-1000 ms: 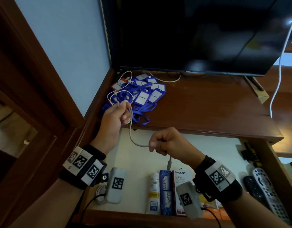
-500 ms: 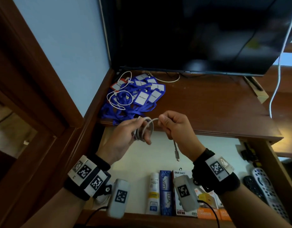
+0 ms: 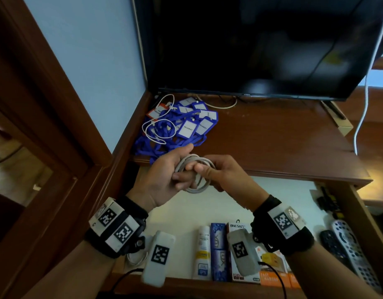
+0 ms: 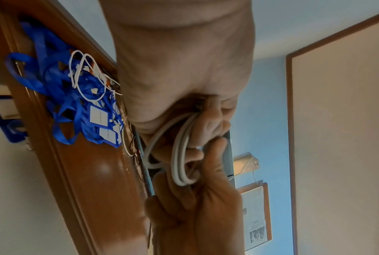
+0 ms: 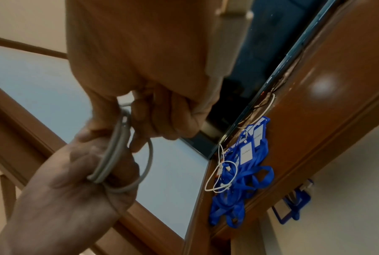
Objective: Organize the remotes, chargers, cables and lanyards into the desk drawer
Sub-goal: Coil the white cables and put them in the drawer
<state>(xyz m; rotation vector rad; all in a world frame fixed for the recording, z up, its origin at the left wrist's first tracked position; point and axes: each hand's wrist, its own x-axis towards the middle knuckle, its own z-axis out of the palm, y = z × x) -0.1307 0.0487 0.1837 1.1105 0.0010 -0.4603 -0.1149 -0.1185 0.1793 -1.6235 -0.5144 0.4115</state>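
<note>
Gripping one grey coiled cable (image 3: 194, 173) from both sides: left hand (image 3: 162, 178) with fingers curled through the loops and thumb stretched over the top, right hand (image 3: 227, 178) pinching the coil's 3 o'clock edge with thumb and curled fingers. Hovering together over the front lip of the desk top (image 3: 272, 143), above the open drawer (image 3: 207, 210).

Then, by size:

Looming at 12 o'clock, a dark television (image 3: 261, 44), standing at the back of the desk top.

Sprawling at 10 o'clock from the hands, a heap of blue lanyards (image 3: 177, 128) with white badge cards, lying on the desk top's left rear corner; seen again in the left wrist view (image 4: 79, 107) and the right wrist view (image 5: 238, 181).

Lying at 4 o'clock in the drawer's right end, a grey remote (image 3: 354, 255) with rows of buttons, and just beside it on the left a darker remote (image 3: 331, 242).

Standing in a row at 6 o'clock along the drawer's front edge, several small boxes (image 3: 238, 253) and a white tube (image 3: 202, 253).

Resting on top of the lanyard heap, a thin white cable (image 3: 160, 128) in loose loops.

Showing in the left wrist view, the grey coil (image 4: 182, 155) as three or four strands bunched between the fingers of both hands.
</note>
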